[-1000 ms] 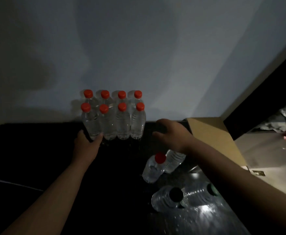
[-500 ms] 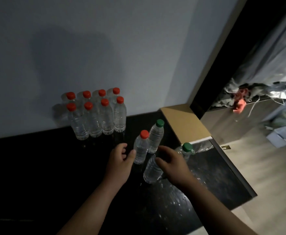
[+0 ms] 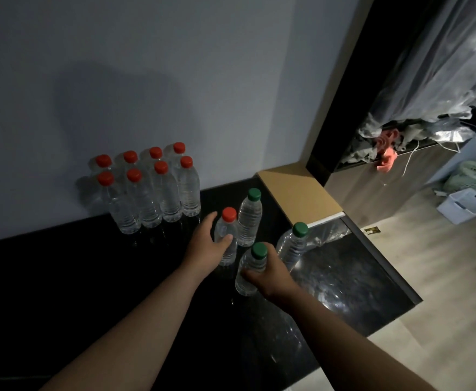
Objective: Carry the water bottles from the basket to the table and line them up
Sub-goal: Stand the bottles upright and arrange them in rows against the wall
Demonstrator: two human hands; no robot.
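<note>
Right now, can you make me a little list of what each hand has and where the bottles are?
left hand: holds a lone red-capped bottle
right hand: holds the nearest green-capped bottle
by the wall: eight red-capped bottles, two rows of four
free: far green-capped bottle, right green-capped bottle
surface: black table

Dim room: grey wall (image 3: 174,66), pale wood floor (image 3: 428,320), sheer curtain (image 3: 442,52)

Head-high, downward onto table (image 3: 61,277) (close)
</note>
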